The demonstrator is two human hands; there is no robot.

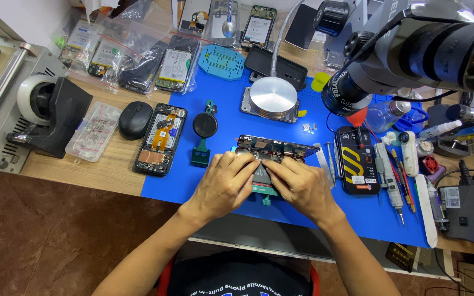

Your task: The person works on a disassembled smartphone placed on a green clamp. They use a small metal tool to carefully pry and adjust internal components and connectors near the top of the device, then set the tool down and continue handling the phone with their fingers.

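An opened phone (pixel 274 148) with its circuit boards exposed lies clamped in a teal holder (pixel 265 191) on the blue work mat (pixel 215 181). My left hand (pixel 227 182) rests on the phone's near left part, fingers curled over it. From the other side, my right hand (pixel 302 183) presses on the near right part. The fingertips of both hands meet over the middle of the phone. Whether a small tool is between the fingers is hidden.
A second opened phone (pixel 161 139), a black mouse (pixel 135 120) and a teal stand with a black disc (pixel 204 130) lie to the left. Behind stands a round metal plate (pixel 272 97); a microscope (pixel 412 49) hangs over the right. Screwdrivers and tweezers (pixel 399 181) lie to the right.
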